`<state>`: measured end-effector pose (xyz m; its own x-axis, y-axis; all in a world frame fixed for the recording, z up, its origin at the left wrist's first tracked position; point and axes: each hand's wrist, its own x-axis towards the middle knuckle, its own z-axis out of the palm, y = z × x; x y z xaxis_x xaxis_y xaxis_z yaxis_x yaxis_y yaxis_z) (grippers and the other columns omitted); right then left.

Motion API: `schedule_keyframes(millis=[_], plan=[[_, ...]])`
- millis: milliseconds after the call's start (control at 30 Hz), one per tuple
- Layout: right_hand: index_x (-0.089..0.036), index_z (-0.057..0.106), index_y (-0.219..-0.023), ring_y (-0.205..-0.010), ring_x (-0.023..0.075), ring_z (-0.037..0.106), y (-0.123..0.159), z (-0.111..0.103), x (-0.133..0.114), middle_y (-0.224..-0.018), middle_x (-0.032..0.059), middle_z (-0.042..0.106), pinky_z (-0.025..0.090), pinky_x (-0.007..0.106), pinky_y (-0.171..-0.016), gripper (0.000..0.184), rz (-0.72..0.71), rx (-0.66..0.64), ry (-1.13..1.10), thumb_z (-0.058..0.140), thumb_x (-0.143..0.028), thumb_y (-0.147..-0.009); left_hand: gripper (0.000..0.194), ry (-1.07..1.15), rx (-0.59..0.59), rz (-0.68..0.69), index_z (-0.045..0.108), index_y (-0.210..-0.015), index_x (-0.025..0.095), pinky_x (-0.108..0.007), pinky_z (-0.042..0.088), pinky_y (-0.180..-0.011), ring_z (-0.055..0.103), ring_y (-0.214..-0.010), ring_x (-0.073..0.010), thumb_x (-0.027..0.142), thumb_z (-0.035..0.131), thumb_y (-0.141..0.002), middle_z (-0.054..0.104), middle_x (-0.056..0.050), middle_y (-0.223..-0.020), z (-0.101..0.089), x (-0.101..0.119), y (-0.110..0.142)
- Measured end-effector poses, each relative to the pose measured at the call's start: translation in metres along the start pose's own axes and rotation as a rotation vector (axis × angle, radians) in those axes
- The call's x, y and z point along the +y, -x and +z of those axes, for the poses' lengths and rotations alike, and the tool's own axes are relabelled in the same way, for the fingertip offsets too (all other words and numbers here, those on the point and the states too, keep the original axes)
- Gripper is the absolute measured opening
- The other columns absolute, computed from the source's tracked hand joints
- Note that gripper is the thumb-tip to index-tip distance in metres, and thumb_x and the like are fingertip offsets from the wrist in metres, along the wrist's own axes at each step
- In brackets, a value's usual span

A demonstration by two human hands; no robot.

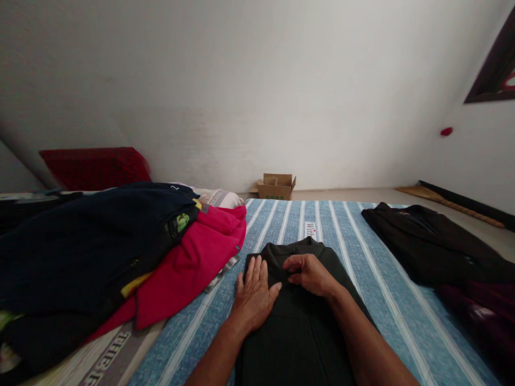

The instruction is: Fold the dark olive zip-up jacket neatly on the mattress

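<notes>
- Lying on a blue-and-white striped sheet [386, 300], the dark jacket [289, 343] sits at the middle of the near side, its collar [293, 247] pointing away from the person and its lower end running out of view.
- Along its left edge, a narrow strip of sheet separates the jacket from a heap of clothes: a pink top [193, 268] under a navy garment [100, 241].
- On the right, a wider band of sheet runs between the jacket and a black garment [434, 241], with a purple garment [483, 311] nearer the person.
- Past the collar, sheet shows up to its far edge; a cardboard box [276, 188] stands beyond that, near the white wall [257, 91].
- The jacket looks very dark, near black with a greenish tint, laid flat and narrow, its collar slightly raised and a faint line running down the front.
- The left hand [255, 297] presses flat near the upper left corner, fingers straight and close together, thumb held out.
- The right hand [311, 274] bends over the front just below the collar, fingers curled, thumb and forefinger near each other; whether they pinch cloth, I cannot tell.
</notes>
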<state>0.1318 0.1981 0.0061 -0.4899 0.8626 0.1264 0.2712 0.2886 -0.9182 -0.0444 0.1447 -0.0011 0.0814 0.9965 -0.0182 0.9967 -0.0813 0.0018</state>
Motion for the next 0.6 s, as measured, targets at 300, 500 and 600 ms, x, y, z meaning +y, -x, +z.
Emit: schedule_keyframes(millis=[300,500,600], plan=[[-0.017,0.065,-0.085,-0.068,0.0113,0.053,0.0017,-0.0005,-0.0011,-0.071,-0.0042,0.056,0.039,0.020,-0.061,0.031,-0.016,0.001,0.026,0.060,-0.002,-0.058,0.067,0.016,-0.002,-0.005,0.021,-0.144,0.007,-0.050,0.017,-0.111,0.006,-0.141,-0.0257,0.048,0.024,-0.091,0.012,-0.012,-0.152,-0.0019,0.0006,0.0004],[-0.017,0.063,-0.086,-0.066,0.0105,0.051,0.0010,-0.0015,-0.0006,-0.070,-0.0047,0.055,0.038,0.019,-0.059,0.031,-0.029,0.009,0.053,0.062,-0.003,-0.058,0.068,0.025,0.011,0.003,0.021,-0.144,0.008,-0.050,0.017,-0.111,0.006,-0.141,-0.0255,0.049,0.023,-0.091,0.011,-0.012,-0.152,0.0017,-0.0014,0.0000],[-0.017,0.062,-0.085,-0.064,0.0099,0.049,0.0005,-0.0017,-0.0004,-0.068,-0.0053,0.053,0.036,0.019,-0.056,0.030,-0.019,-0.005,0.049,0.062,-0.003,-0.058,0.068,0.022,0.014,0.003,0.021,-0.144,0.008,-0.050,0.017,-0.110,0.006,-0.141,-0.0253,0.049,0.023,-0.091,0.011,-0.012,-0.152,0.0021,-0.0017,0.0004]])
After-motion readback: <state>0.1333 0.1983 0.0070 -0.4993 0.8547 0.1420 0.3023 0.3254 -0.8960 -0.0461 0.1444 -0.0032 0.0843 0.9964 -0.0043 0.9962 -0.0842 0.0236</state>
